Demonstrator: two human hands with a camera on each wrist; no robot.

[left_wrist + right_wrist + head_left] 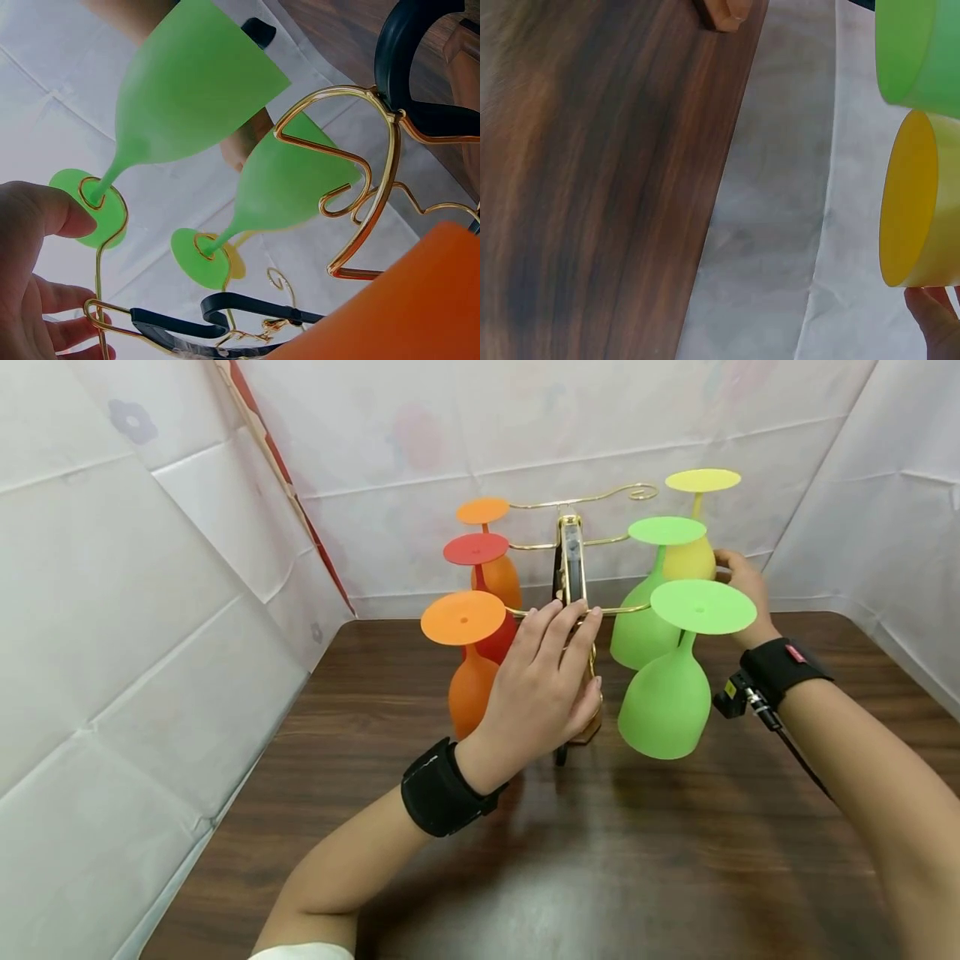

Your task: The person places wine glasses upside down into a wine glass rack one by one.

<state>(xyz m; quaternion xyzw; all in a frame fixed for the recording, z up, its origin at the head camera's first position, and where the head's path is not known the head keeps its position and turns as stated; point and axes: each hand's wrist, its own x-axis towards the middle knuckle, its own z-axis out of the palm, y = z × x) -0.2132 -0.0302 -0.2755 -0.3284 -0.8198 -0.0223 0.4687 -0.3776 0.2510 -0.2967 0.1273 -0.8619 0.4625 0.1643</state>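
A gold wire wine glass rack (572, 560) stands on the table, with plastic wine glasses hanging upside down from its arms. My left hand (543, 681) grips the front of the rack, fingers over its front wire arm (100, 277). At the back right, my right hand (746, 589) holds the yellow wine glass (692, 560) by its bowl, mouth down. Its foot is beside the curled end of the rear wire. A front green wine glass (666, 706) and a second green wine glass (641, 627) hang on the right side, partly covering the yellow one.
On the rack's left side hang a front orange wine glass (472, 689), a red wine glass (477, 550) and a rear orange wine glass (498, 578). Pale sheets (420, 443) wall in the dark wooden table (570, 877) at the back and sides.
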